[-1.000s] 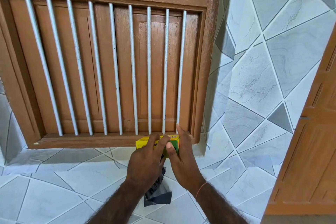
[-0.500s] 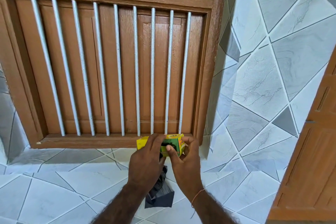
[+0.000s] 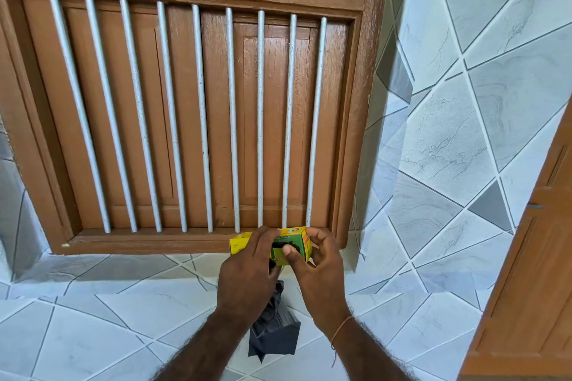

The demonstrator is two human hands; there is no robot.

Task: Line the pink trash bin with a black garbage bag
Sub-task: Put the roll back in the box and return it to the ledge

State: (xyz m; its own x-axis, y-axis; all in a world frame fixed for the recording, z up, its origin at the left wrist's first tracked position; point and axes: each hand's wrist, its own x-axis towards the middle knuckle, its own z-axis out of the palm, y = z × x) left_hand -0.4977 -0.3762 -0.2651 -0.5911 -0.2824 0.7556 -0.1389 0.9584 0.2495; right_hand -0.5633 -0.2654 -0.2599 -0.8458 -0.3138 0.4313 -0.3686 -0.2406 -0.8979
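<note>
Two hands are working at the sill in my head view: my left hand (image 3: pixel 247 272) is closing over the yellow-green box (image 3: pixel 291 246) and pinning a black garbage bag (image 3: pixel 274 331) dangling below, while my right hand (image 3: pixel 318 269) is pinching the box's right end. I judge I'm fetching the bag; next, shaking it open. Barred wooden shutter (image 3: pixel 185 102), grey tiled wall (image 3: pixel 464 133); no pink bin showing.

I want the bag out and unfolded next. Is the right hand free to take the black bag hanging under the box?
Probably not yet: the right hand grips the box; the black bag hangs unobstructed below.
</note>
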